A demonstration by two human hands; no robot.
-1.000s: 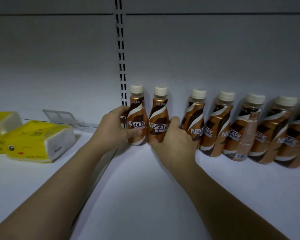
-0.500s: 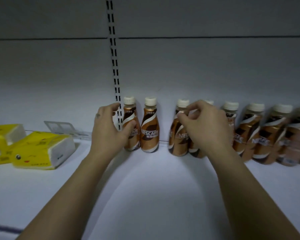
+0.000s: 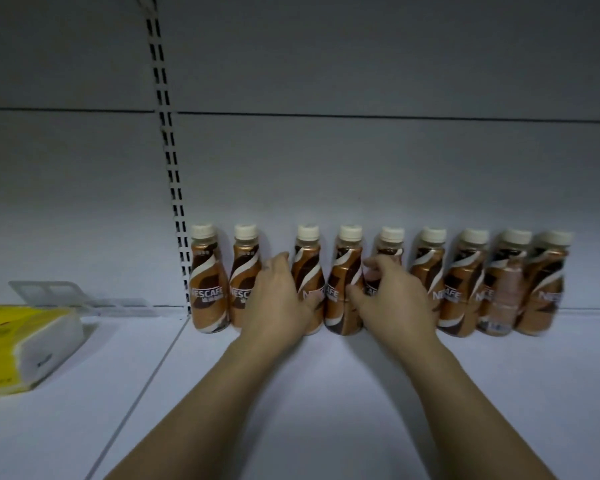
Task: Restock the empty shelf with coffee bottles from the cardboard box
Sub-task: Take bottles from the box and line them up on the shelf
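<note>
Several brown Nescafe coffee bottles point(image 3: 209, 282) with cream caps stand upright in a row against the back wall of the white shelf point(image 3: 326, 403). My left hand point(image 3: 279, 303) wraps around the third bottle from the left point(image 3: 307, 268), thumb across its front. My right hand point(image 3: 390, 299) covers the lower body of the fifth bottle point(image 3: 391, 244), with its thumb touching the fourth bottle point(image 3: 343, 282). A gap separates the second bottle point(image 3: 245, 271) from the third. The cardboard box is out of view.
A yellow tissue pack point(image 3: 18, 344) lies on the shelf at the far left. Behind it a clear plastic divider point(image 3: 66, 296) rests against the back wall. A slotted upright rail point(image 3: 168, 150) runs up the wall beside the first bottle.
My left hand let go of the first bottle and moved right onto the third. My right hand shifted one bottle to the right. The view moved right, showing more of the row.
</note>
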